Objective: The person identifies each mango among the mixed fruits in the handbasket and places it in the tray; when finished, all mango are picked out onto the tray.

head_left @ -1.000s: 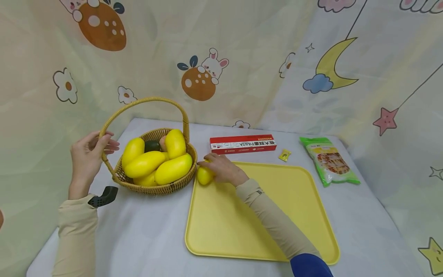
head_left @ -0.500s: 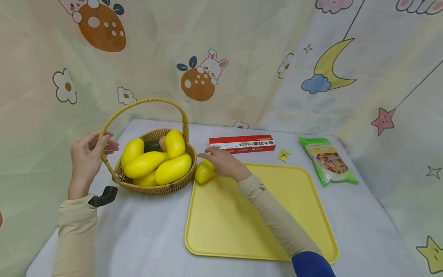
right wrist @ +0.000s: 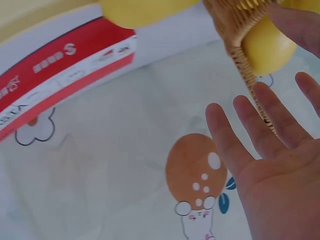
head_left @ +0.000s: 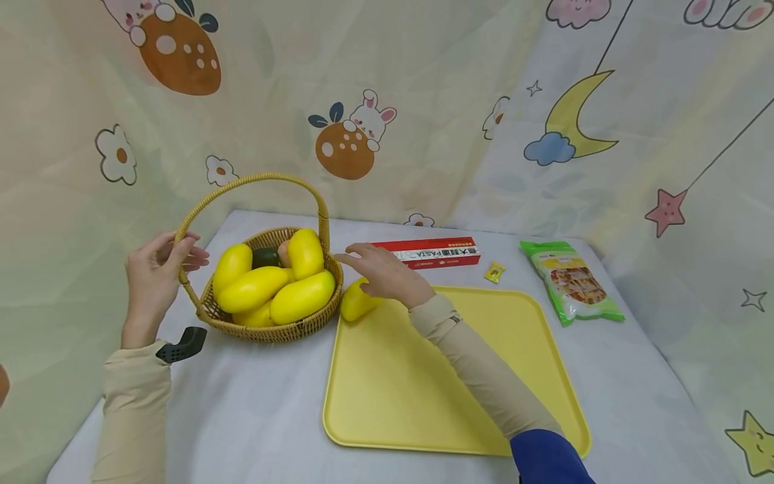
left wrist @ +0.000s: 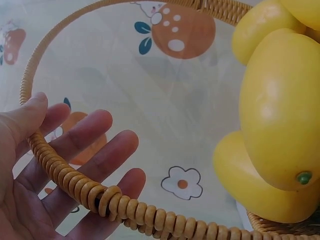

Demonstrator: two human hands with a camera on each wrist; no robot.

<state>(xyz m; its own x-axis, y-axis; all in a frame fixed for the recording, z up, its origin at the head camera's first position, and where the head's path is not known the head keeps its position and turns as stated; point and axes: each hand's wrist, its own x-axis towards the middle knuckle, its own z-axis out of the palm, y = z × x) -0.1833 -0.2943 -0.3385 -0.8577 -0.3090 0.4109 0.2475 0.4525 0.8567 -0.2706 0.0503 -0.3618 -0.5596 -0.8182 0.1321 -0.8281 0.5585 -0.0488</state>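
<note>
A wicker basket (head_left: 278, 333) holds several yellow mangoes (head_left: 302, 298), a dark green thing (head_left: 265, 257) and a partly hidden pinkish thing. My left hand (head_left: 158, 272) is at the left side of its arched handle (left wrist: 70, 177). In the left wrist view the handle lies between thumb and forefinger, and the other fingers extend behind it. Another mango (head_left: 357, 302) lies at the back left corner of the yellow tray (head_left: 399, 403), close to the basket. Above it hovers my right hand (head_left: 390, 274), fingers spread and holding nothing, as the right wrist view (right wrist: 285, 180) shows.
Behind the tray lies a red pasta box (head_left: 441, 253), its left end covered by my right hand. A small yellow packet (head_left: 494, 272) sits right of the box. Farther right is a green and clear food bag (head_left: 574, 282). A patterned curtain hangs behind the table.
My right hand has let go of the mango at the tray corner and risen a little, its fingers opening. The left hand and basket have stayed in place.
</note>
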